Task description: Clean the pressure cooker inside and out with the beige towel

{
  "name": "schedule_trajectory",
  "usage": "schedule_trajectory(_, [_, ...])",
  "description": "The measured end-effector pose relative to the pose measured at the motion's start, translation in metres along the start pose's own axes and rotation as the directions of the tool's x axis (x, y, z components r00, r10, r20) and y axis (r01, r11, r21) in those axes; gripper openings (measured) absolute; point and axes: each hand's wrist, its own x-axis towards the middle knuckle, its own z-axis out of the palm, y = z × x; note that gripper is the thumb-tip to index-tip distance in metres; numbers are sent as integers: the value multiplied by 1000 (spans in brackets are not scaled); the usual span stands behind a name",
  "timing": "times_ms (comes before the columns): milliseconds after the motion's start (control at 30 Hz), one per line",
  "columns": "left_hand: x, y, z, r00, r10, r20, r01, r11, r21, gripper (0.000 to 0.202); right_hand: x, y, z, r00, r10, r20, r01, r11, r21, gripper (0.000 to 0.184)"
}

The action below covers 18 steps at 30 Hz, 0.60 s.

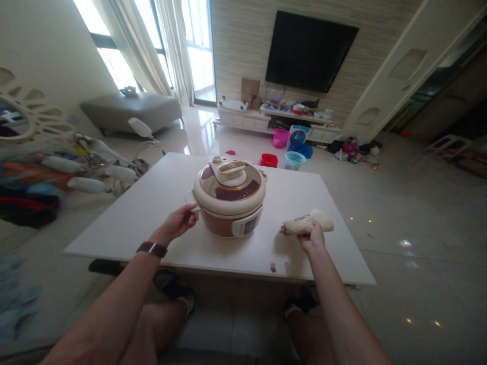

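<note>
A beige and brown electric cooker (216,223) stands upright on the white table (152,172). Its round lid (243,187) has a clear top and a beige handle, and sits closed on the pot. My left hand (182,220), below a brown wristband, has its fingers pinched on the cooker's left side handle (193,207). In my right hand (315,238) is a cream, soft-looking roll (299,225), dark at its left end, held just over the table's right part; its exact kind is unclear. Two small objects (273,267) lie by the front edge.
White lamp arms (114,175) reach close to the table's left side. Beyond the far edge, a red container (268,160) and a light blue basket (295,160) stand on the floor. A cluttered TV cabinet (243,121) runs along the wall.
</note>
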Motion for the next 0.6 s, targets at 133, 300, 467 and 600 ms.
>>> schedule_trajectory(133, [5,5,-2,996,31,-79,-40,993,-109,35,8,-6,-11,997,-9,-71,4,997,-80,18])
schedule_trajectory(300, [5,1,5,988,89,-126,-105,986,-129,27,12,-9,-15,992,-5,-129,-13,991,-136,17])
schedule_trajectory(467, [4,-1,10,982,123,-145,-140,984,-113,25,16,-25,-8,996,47,71,-44,998,-38,16])
schedule_trajectory(600, [3,-2,10,978,146,-146,-163,980,-112,26,34,-32,-26,981,16,191,-23,999,36,18])
